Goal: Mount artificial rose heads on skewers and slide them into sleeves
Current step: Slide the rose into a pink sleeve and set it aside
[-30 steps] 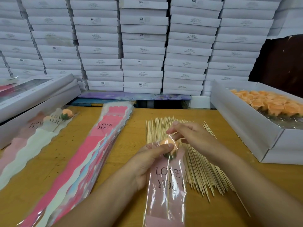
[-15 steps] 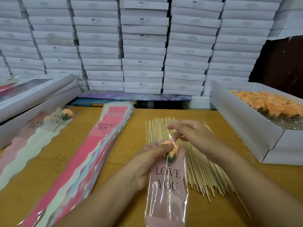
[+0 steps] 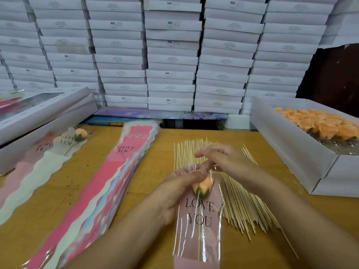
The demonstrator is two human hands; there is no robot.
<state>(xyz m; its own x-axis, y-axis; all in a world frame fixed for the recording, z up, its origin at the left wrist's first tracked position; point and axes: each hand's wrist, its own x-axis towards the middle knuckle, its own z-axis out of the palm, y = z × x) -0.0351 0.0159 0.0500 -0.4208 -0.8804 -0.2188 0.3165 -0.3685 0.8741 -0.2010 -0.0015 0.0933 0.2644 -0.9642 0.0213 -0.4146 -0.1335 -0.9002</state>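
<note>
Observed at the bench [image 3: 64, 191], centre front: left hand [image 3: 175, 193] curled round the upper part of a clear sleeve [image 3: 198, 226], thumb laid across its mouth. Right hand [image 3: 223, 160] just above, fingertips pinching the film at the sleeve's top edge, index finger pointing left. Hands close together, both clamped on the same sleeve.

Inside the sleeve: an orange rose [image 3: 203, 186] with green base, seated just below the mouth and above the printed words "LOVE YOU". Skewer [image 3: 199, 241] running from the rose straight down the sleeve toward the front edge (lower tip lost against the pink backing).

Under and behind the hands: loose skewers [image 3: 242, 206] fanned on the bench, reaching from mid-bench toward the right front.

Left of centre: a stack of empty sleeves [image 3: 108, 181], pink on top, lying diagonally from the back toward the front left corner.

Near the left edge: finished sleeves [image 3: 35, 171], one with an orange rose showing at its top, resting against flat boxes [image 3: 44, 111].

At the right edge: an open white box [image 3: 291, 144] holding many orange rose heads [image 3: 320, 125].

Along the back edge: a wall of stacked white cartons [image 3: 171, 55], several marked "SGS".
</note>
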